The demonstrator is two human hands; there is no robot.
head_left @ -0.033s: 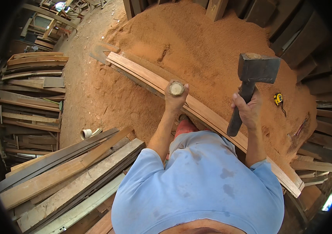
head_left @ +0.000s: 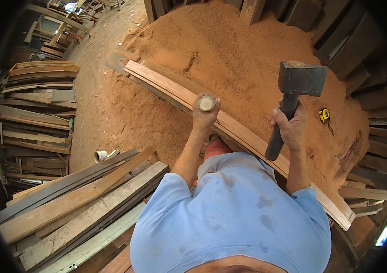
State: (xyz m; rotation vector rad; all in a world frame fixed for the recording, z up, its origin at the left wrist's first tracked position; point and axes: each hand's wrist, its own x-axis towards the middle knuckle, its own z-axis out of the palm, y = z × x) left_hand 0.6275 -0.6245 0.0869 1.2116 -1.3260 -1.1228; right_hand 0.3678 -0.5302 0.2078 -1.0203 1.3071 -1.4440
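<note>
My left hand (head_left: pixel 205 118) grips an upright round wooden handle (head_left: pixel 206 103), seen from its pale top end, over a long reddish board (head_left: pixel 157 82); the handle's lower end is hidden. My right hand (head_left: pixel 292 127) is closed around the shaft of a dark, square-headed mallet (head_left: pixel 302 77), raised above the board on the right. The board lies diagonally on darker timber, across a heap of orange sawdust (head_left: pixel 243 50). A yellow tape measure (head_left: pixel 324 115) rests on the sawdust right of the mallet.
Stacked planks (head_left: pixel 38 116) line the left side, and more long boards (head_left: pixel 84 202) lie at lower left near a white cup-like object (head_left: pixel 100 156). Dark timbers (head_left: pixel 353 41) edge the heap at right. A dirt path (head_left: pixel 98 41) runs at upper left. My red-clad leg (head_left: pixel 215 148) is below the board.
</note>
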